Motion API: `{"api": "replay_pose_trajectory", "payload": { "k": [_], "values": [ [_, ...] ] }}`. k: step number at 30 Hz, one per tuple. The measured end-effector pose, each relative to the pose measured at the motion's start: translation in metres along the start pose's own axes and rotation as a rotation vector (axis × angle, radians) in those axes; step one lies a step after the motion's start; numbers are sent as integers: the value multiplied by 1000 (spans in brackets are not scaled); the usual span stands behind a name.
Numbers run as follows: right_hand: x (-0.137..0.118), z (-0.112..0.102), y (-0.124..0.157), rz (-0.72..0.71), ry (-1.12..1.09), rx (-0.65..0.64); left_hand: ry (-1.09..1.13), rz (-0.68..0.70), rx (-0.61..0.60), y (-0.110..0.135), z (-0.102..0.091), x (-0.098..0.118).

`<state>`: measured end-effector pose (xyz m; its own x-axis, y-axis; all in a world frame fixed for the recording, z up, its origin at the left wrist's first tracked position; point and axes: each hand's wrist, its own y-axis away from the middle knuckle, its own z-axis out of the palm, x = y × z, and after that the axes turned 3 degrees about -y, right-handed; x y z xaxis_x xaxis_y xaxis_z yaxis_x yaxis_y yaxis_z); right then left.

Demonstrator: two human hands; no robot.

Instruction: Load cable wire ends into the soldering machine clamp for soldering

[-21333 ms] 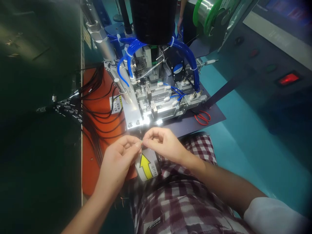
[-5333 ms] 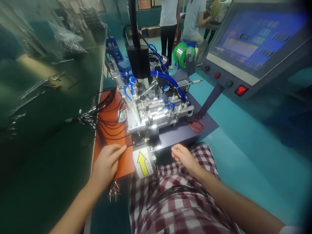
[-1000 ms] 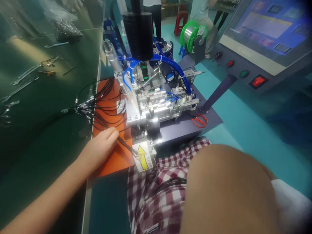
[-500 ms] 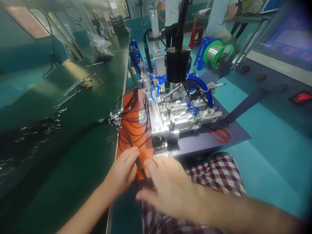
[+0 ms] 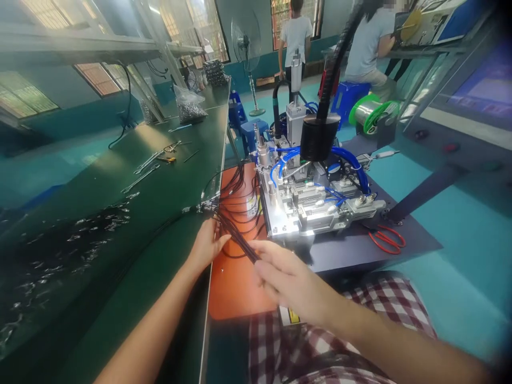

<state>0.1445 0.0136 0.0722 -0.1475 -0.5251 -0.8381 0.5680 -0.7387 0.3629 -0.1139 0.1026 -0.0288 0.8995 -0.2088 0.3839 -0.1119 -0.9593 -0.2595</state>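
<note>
A bundle of thin black cables (image 5: 241,241) slants across the orange board (image 5: 240,296). My right hand (image 5: 286,272) is closed around the bundle's near end, fingers wrapped over it. Beside the bundle's upper part is my left hand (image 5: 205,248), its thumb apart from its fingers, which are partly hidden near the cables. Silvery metal tips (image 5: 208,204) cluster at the far end of the bundle, over the bench edge. More black cables fan out from there across the board towards the machine.
To the right stands a metal machine (image 5: 312,197) with blue air tubes. Red-handled pliers (image 5: 386,240) lie on its base. On the green bench (image 5: 172,288) are a pile of black cables (image 5: 80,240), wrenches (image 5: 142,176) and a bag of small parts (image 5: 189,104). Other people are in the background.
My left hand has moved up along the cables and its thumb has spread. My right hand has closed on the bundle. The view has shifted, showing more of the room.
</note>
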Motion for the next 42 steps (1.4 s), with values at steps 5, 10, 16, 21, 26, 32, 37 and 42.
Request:
{"api": "replay_pose_trajectory", "payload": {
  "k": [5,10,16,21,26,32,37,42],
  "values": [
    [7,10,21,-147,75,-54,15,49,35,-28,20,5],
    [54,12,10,-23,159,-34,-27,100,46,-22,25,2],
    [68,1,-10,20,82,23,-165,139,60,31,-31,-30],
    [67,2,-9,41,165,-17,-389,-193,297,30,-82,-96],
    [56,5,-6,108,231,-38,-443,-290,287,19,-85,-114],
    [47,7,-1,56,449,-97,-414,-326,305,20,-74,-83],
    [45,0,11,-67,724,-45,-267,-95,197,26,-62,-10],
    [39,-18,33,-80,722,-21,94,482,-444,58,-48,74]
  ]
}}
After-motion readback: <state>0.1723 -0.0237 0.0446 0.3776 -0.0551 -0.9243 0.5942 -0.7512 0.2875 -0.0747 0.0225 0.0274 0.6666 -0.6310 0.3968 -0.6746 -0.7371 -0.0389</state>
